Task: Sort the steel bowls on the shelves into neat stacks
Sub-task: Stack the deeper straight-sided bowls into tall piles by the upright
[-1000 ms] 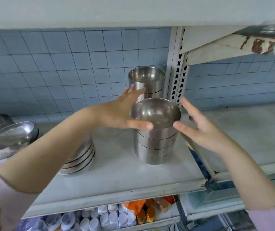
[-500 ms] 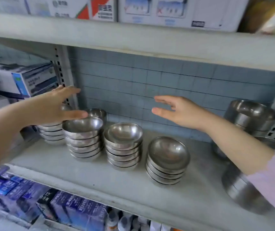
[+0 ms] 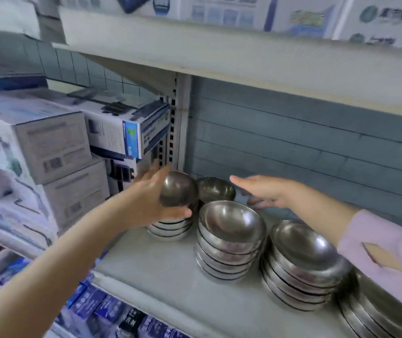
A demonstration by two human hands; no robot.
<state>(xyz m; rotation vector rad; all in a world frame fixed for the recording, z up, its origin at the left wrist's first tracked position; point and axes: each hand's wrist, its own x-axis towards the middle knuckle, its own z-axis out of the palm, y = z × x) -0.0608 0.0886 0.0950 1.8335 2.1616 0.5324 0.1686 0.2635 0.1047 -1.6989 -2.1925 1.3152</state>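
Observation:
Several stacks of steel bowls stand on the grey shelf [image 3: 161,272]. My left hand [image 3: 150,201] grips a tilted steel bowl [image 3: 178,189] above the short leftmost stack [image 3: 170,228], fingers over its top edge and thumb under it. Just behind sits another bowl stack [image 3: 215,189]. My right hand [image 3: 265,191] hovers open to the right of that back stack, fingers pointing left and holding nothing. In front stand a middle stack [image 3: 229,240] and a right stack [image 3: 302,264]. A larger stack [image 3: 378,311] is partly cut off at the lower right.
Cardboard boxes [image 3: 49,147] fill the neighbouring shelf bay on the left, one box [image 3: 131,132] close to the slotted upright [image 3: 178,123]. An upper shelf board [image 3: 244,57] hangs overhead with more boxes on it. Blue packets [image 3: 97,303] line the shelf below.
The view has swung left from the tall bowl stack to the shallow bowl stacks. My left hand has taken hold of the leftmost stack's top bowl and tilted it. My right hand has followed leftward.

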